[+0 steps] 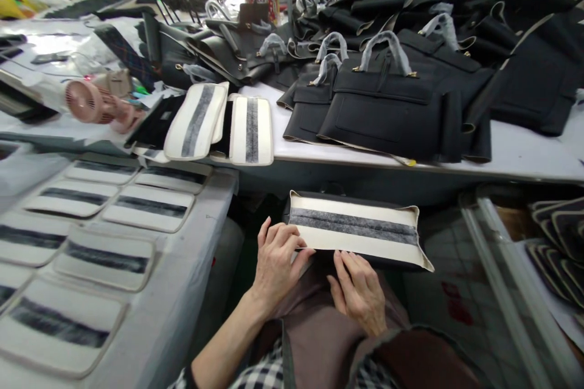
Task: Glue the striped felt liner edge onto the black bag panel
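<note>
Two tables fill most of my feed: the white back table (pixel 515 158) straight ahead, the left table (pixel 196 237) to the person's left. Black bags (pixel 383 121) crowd the back one, handles wrapped in clear film; striped panels (pixel 148 208) lie flat on the left one. Brown apron (pixel 314 346) below.

Main item: long cream piece (pixel 356 228) with a dark grey stripe down its length, corners turned up, black material around and under it. It sits in front of the person, just short of the back table, over the lap; what bears it underneath, I can't tell.

Left hand (pixel 278 258): narrow, fingers bent over the near edge toward the left end, thumb against it, pinching. Right hand (pixel 360 292): fingertips together on the near edge around mid-length, thumb apart; can't tell from here if it grips.

Handling, my guess: light, flat middle fairly stiff, black sides softer and floppy, not fragile, maybe a bit slick. I'd take the long edges, one hand near each end, and keep off the corner points, which look bendy.
</note>
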`<move>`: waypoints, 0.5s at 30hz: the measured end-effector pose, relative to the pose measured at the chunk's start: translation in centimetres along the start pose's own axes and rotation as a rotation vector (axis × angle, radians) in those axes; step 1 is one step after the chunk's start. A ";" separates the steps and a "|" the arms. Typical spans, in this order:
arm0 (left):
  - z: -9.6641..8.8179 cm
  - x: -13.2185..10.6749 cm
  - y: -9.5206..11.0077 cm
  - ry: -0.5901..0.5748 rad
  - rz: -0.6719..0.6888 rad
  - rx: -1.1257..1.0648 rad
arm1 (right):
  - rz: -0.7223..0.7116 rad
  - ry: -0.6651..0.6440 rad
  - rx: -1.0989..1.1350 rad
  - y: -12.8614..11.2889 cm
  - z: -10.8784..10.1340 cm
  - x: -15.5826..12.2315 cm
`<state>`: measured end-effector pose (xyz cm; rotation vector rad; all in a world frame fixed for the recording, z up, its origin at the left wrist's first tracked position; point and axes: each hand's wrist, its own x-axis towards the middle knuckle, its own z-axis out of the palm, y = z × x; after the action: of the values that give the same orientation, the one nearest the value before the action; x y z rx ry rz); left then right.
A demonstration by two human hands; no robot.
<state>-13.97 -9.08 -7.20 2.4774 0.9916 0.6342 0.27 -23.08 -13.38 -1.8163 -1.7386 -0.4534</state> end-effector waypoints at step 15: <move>2.6 -2.3 -2.7 0.224 -0.188 -0.469 | -0.096 -0.068 0.120 -2.6 1.8 2.6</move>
<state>-15.45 -9.45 -11.32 1.9121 1.0028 0.9704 -2.28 -19.98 -12.74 -1.6876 -1.8644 -0.3211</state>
